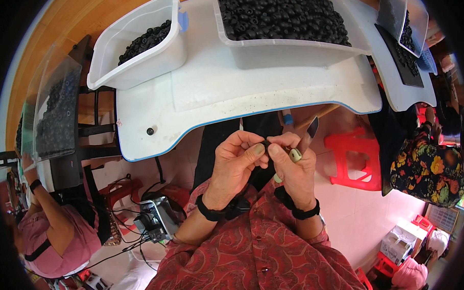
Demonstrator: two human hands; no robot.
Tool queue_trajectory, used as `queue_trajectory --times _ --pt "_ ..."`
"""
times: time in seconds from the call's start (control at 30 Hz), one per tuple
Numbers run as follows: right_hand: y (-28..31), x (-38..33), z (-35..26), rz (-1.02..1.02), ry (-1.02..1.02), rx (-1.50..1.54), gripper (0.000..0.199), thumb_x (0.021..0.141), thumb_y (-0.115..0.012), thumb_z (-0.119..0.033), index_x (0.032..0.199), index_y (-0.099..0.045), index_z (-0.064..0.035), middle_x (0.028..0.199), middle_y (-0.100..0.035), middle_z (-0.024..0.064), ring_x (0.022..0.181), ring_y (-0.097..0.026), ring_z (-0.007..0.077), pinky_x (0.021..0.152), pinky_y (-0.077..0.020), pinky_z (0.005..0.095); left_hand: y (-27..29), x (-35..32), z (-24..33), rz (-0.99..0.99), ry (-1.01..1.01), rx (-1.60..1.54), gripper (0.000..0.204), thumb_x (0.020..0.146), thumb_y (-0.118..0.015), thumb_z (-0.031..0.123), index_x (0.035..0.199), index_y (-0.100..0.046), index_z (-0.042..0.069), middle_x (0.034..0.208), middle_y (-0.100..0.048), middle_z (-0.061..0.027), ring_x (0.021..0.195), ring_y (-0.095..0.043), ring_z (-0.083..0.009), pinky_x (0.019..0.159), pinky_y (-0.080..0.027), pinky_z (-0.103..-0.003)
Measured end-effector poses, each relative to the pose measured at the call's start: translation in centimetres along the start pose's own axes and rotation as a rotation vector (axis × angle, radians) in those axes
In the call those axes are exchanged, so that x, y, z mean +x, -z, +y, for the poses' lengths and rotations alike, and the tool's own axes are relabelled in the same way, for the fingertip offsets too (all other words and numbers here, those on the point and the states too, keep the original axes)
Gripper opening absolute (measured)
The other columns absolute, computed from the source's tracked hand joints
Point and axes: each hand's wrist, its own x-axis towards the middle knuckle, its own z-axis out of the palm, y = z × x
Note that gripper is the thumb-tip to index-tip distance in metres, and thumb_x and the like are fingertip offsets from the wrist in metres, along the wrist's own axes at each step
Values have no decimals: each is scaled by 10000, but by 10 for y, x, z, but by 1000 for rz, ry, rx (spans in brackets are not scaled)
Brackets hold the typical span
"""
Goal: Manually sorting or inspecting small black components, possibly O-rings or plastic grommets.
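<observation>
My left hand (pixel 232 163) is closed, pinching a small black round part (pixel 265 143) between thumb and fingertips. The part is mostly hidden by the fingers. My right hand (pixel 298 171) meets it there, its thumb and forefinger at the part's other side. Tucked in the same right hand is a small knife (pixel 313 128) with a pale green handle; its blade sticks up past the fingers, away from the part. Both hands are in front of the white table's near edge, above my lap. One loose black part (pixel 150 131) lies on the table's left end.
On the white table (pixel 210 94) stand a large tub (pixel 295 53) heaped with black parts and a smaller white tub (pixel 137 71) holding fewer. Co-workers sit at left (pixel 61 227) and right (pixel 427 169). A red stool (pixel 352 158) stands at right; cables (pixel 138 240) trail at lower left.
</observation>
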Motion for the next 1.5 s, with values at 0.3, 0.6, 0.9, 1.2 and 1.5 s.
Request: queue_trajectory --times 0.3,0.6,0.9,1.2,1.5 --pt "7 5 2 -73 64 108 83 934 -608 -84 918 -621 -4 701 -550 -5 461 -396 10 401 -285 180 3 -2 2 -82 118 -196 126 916 -618 47 1029 -628 -7 889 -678 -104 687 -634 -144 592 -527 -281" --pt "-1 2 1 -31 -52 142 147 970 -567 -143 919 -594 -7 685 -526 -24 470 -387 10 413 -283 174 2 -1 5 -45 157 -245 120 924 -615 71 1020 -627 0 867 -673 -99 669 -624 -139 593 -523 -279" --pt "-6 1 2 -25 14 77 130 951 -608 -145 963 -593 -17 688 -528 -40 505 -393 3 435 -298 176 -8 -4 5 -1 5 -128 113 919 -613 49 1022 -618 3 794 -652 -78 692 -635 -139 623 -537 -254" --pt "-13 3 5 -84 141 95 165 922 -621 -36 1081 -589 -5 823 -586 2 647 -492 25 532 -373 162 -9 -3 12 98 83 -257 123 931 -606 77 1032 -627 10 803 -650 -61 682 -612 -113 617 -516 -245" --pt "-10 -1 4 -93 45 28 189 949 -568 -31 1135 -570 3 875 -603 14 719 -532 45 595 -418 186 -4 -2 10 15 89 -331 118 934 -601 73 1035 -631 21 869 -654 -58 709 -606 -109 635 -505 -247"
